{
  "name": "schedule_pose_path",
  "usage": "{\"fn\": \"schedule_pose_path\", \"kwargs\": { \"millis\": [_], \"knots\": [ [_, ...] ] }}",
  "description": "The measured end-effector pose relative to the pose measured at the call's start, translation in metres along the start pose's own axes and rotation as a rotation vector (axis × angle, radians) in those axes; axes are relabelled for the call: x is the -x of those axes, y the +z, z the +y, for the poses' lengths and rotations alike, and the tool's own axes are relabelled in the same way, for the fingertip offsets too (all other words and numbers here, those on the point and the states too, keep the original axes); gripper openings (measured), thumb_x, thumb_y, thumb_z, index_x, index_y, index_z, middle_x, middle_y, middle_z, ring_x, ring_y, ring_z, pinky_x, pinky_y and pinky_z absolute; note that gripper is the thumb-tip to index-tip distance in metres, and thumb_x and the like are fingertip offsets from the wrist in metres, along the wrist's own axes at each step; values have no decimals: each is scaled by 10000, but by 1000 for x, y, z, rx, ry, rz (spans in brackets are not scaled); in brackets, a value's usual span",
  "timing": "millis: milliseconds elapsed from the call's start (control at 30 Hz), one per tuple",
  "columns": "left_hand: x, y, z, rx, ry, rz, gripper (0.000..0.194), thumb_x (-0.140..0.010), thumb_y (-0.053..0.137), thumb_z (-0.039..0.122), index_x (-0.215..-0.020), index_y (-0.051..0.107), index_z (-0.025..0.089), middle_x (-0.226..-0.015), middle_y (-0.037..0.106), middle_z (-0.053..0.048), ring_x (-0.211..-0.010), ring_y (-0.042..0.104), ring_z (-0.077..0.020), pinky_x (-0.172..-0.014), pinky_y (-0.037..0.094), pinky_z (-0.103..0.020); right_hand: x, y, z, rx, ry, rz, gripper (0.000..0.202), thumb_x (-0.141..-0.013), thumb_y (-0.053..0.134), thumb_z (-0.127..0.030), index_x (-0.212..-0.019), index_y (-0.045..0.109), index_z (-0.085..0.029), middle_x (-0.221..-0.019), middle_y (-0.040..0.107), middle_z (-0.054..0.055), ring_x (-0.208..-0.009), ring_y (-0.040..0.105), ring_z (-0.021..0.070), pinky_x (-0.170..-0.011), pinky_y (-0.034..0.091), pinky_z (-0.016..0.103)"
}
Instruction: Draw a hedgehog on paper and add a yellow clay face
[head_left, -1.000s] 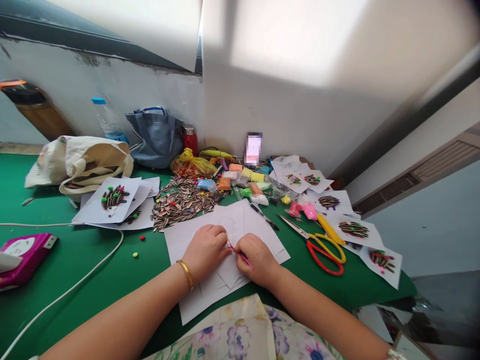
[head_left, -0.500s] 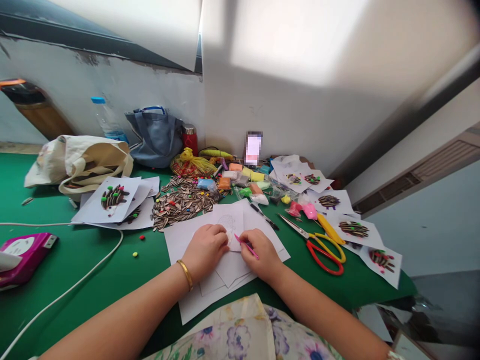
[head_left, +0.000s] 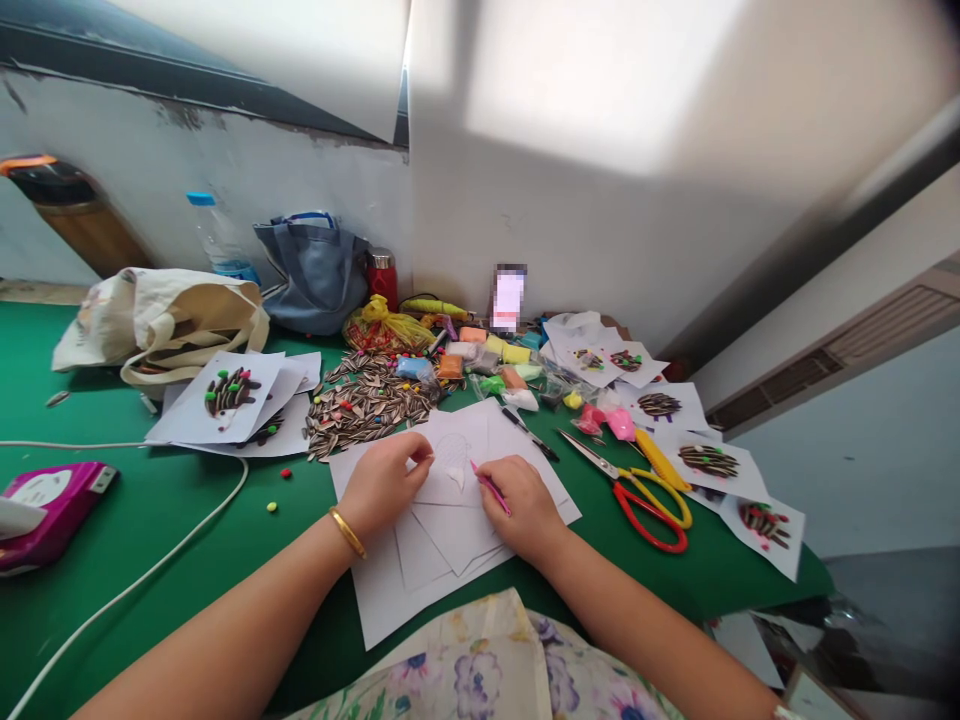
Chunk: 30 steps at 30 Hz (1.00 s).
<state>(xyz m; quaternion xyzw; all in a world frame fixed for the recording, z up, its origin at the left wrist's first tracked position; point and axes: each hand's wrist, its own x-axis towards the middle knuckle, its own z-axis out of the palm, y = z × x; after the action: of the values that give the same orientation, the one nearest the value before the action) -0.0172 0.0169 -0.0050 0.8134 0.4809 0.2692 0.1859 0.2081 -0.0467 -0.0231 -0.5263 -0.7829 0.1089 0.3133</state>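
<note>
A small white sheet (head_left: 452,432) with a faint round outline drawn on it lies on larger white papers (head_left: 379,600). A small white lump (head_left: 456,478) sits at the lower part of the drawing. My right hand (head_left: 519,503) holds a thin pink tool (head_left: 493,490), its tip at the sheet's right side. My left hand (head_left: 388,480) is at the sheet's left edge, thumb and fingertips drawn together; whatever they pinch, if anything, is too small to name. Sunflower seeds (head_left: 360,405) are heaped just beyond my left hand.
Scissors (head_left: 630,485), a yellow cutter (head_left: 661,460) and a black pen (head_left: 530,432) lie to the right. Seed-decorated papers (head_left: 712,460) line both sides. Coloured clay packets (head_left: 450,366), a phone (head_left: 508,298) and bags (head_left: 315,280) stand behind. A white cable (head_left: 150,575) crosses the left.
My left hand has moved left off the drawing, uncovering the outline and the white lump. My right hand has barely shifted, and the pink tool is still in it.
</note>
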Motion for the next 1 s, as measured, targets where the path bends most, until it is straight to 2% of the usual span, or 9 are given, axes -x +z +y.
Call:
{"fn": "schedule_pose_path", "kwargs": {
  "millis": [100,233,400,500,600,700,800,900,1000],
  "knots": [
    [-4,-3,-9,-18,-9,54,238,-873,559,265,-1080,659,203,-904,707,-35,-846,640,-210,-798,489,-338,0,0,0,8,-22,-3,167,-869,546,-141,-1002,616,-214,-934,682,54,-893,579,227,-826,440,370],
    [-7,-6,-14,-70,-25,16,240,-916,507,353,-857,692,211,-878,713,-46,-842,631,-217,-766,468,-327,1,0,-2,2,-45,5,172,-875,537,-153,-1015,617,-212,-932,684,61,-883,588,229,-813,451,370],
    [-6,-5,-9,-42,-77,10,154,-878,557,333,-822,644,219,-792,699,-12,-739,626,-197,-668,457,-299,0,-2,0,7,-68,22,191,-915,521,-189,-1077,621,-213,-966,696,67,-909,600,234,-817,446,378],
    [-6,-2,-8,-19,-25,20,163,-884,533,296,-892,672,211,-883,726,-39,-816,650,-212,-747,489,-325,-10,-13,15,130,-81,14,198,-948,503,-190,-1088,640,-218,-972,708,68,-925,604,234,-817,425,379],
    [-6,1,-7,22,28,22,227,-916,491,299,-961,693,208,-978,738,-59,-901,663,-222,-825,499,-347,-33,-28,41,353,-24,56,184,-915,567,-187,-1074,655,-217,-1019,707,86,-969,573,272,-798,404,399],
    [-5,0,-4,24,26,18,192,-900,546,333,-866,688,207,-868,719,-43,-811,648,-211,-755,499,-335,-59,-37,70,526,49,122,266,-859,618,-151,-1117,644,-211,-1063,686,115,-991,527,303,-783,392,410],
    [-3,-1,-2,56,50,45,138,-876,592,304,-830,673,203,-816,687,-29,-776,627,-193,-735,492,-324,-77,-36,90,573,74,121,270,-834,623,-121,-1090,654,-199,-1055,664,136,-973,510,308,-765,389,409],
    [-2,-1,-1,128,78,94,112,-881,574,246,-907,676,207,-865,693,-23,-822,636,-180,-790,498,-322,-84,-33,94,574,91,133,210,-830,601,-105,-1006,674,-193,-997,647,141,-933,515,295,-768,395,406],
    [-2,0,2,218,22,160,94,-875,595,274,-885,661,208,-839,689,-7,-781,639,-168,-749,510,-301,-80,-32,81,483,35,190,172,-840,577,-120,-970,666,-190,-1016,641,132,-962,533,291,-829,416,415]
  ]
}}
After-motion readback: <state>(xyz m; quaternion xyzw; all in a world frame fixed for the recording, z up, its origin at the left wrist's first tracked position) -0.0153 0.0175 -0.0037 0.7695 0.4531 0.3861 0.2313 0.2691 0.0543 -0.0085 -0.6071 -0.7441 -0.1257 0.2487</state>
